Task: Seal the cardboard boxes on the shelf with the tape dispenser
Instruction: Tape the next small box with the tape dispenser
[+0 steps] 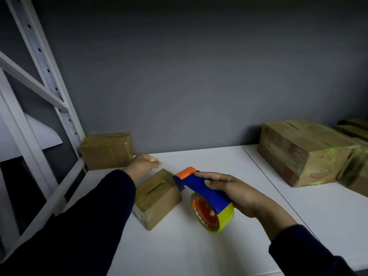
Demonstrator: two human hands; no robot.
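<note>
The right hand (237, 194) gripped the dispenser (201, 193) by its blue handle, fingers wrapped over the top and thumb along the near side; the tool was held just above the white shelf (199, 251), about midway between the back and front edges. Its long axis ran on a diagonal, the yellow roll (217, 218) at the end nearer the front edge and the orange blade end pointing up-left toward the back-left corner. That blade end sat just beside the far right corner of the small box (157, 198); whether it touched could not be told.

The small box lay on the shelf left of centre, its long axis slanting from near-left to far-right; a dark slit between the flaps ran along the top, and glossy tape covered the near end.

The left hand (142, 165) hung behind this box, fingers loosely curled and pointing right; something glinted at the fingertips, and whether they pinched anything could not be told.

A corner box (106, 151) stood in the back-left corner against the grey wall (179, 86), beside the white upright (49, 76); a large box (302, 154) wrapped in yellowish tape sat near the back edge at the right.
</note>
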